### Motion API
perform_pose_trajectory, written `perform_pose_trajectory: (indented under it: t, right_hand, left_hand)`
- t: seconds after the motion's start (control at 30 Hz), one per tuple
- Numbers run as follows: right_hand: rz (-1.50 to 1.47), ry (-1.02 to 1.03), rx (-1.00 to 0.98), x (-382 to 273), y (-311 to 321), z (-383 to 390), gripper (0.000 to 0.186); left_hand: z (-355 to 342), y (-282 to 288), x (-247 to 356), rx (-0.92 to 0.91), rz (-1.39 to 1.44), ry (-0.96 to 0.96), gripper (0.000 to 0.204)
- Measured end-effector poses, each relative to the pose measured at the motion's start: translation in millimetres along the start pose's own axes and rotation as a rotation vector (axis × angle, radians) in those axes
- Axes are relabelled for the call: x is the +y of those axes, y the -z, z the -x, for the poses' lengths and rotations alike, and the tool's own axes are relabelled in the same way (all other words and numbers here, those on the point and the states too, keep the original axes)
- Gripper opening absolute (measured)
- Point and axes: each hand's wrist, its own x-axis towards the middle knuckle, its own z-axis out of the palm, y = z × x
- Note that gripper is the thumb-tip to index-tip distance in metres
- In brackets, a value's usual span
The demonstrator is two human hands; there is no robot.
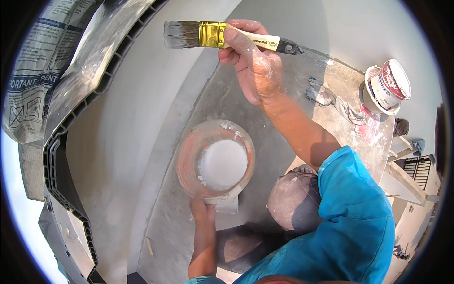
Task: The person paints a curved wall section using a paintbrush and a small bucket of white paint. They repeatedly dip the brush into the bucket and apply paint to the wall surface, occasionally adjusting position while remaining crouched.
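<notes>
A flat paintbrush with dark bristles, a yellow metal band and a pale handle with a black end lies level in my right hand. Its bristles point left and look damp or whitish at the tip, close to the pale wall. Below, on the grey floor, stands a round bucket with orange-stained sides and white paint inside. My left hand is at the bucket's near rim, somewhat blurred, with fingers closed against it. Beside that hand a pale flat piece sticks out from under the bucket.
A white and red paint bucket sits in another pale container at the right. A dirty rag lies on the floor nearby. A ribbed dark panel edge curves along the left, beside a printed sack. My bent knee is below.
</notes>
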Motion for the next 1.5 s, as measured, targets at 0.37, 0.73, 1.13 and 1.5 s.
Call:
perform_pose_trajectory:
  t: [0.37, 0.73, 1.13, 1.5]
  right_hand:
    - [-0.046, 0.044, -0.025, 16, 16, -81, 0.018]
    - [0.321, 0.471, 0.23, -9, 101, -219, 0.025]
    - [0.425, 0.819, -0.324, 58, -16, -64, 0.024]
    - [0.526, 0.582, 0.128, -18, 81, -231, 0.022]
  left_hand:
    - [29, -13, -37, 0.154, 0.101, -0.103, 0.055]
    - [5, -7, -53, 0.203, 0.039, -0.068, 0.051]
    - [-29, 1, -63, 0.134, 0.059, -0.06, 0.06]
    - [-24, -16, -62, 0.207, 0.018, -0.076, 0.053]
